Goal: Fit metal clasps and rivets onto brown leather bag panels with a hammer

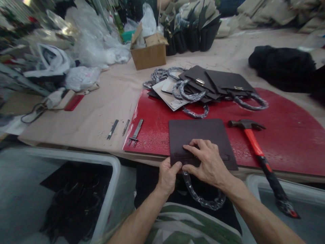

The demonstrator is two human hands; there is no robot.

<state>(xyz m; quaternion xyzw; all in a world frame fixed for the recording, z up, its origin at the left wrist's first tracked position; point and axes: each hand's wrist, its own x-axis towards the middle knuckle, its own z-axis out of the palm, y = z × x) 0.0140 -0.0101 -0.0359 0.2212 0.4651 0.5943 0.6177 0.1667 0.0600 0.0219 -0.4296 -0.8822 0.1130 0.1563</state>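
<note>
A flat dark brown bag panel [195, 130] lies at the front edge of the red mat, with a stitched slit across its lower part. My left hand [167, 174] pinches its lower left corner, thumb on top and the other fingers beneath. Spread over the panel's lower half, my right hand [205, 159] rests on it with index finger and thumb apart. The thumb lies by the panel's lower edge, next to the end of a plastic-wrapped handle [193, 193]. That handle hangs in a loop over the table edge, above my lap; its attachment is hidden under my hands.
A claw hammer [256, 145] lies right, its handle overhanging the edge. More panels with wrapped handles [189, 93] are piled behind. Left are a pronged punch [136, 132], small metal tools [113, 129] and a cardboard box [149, 56]. Bins [115, 169] stand below the table.
</note>
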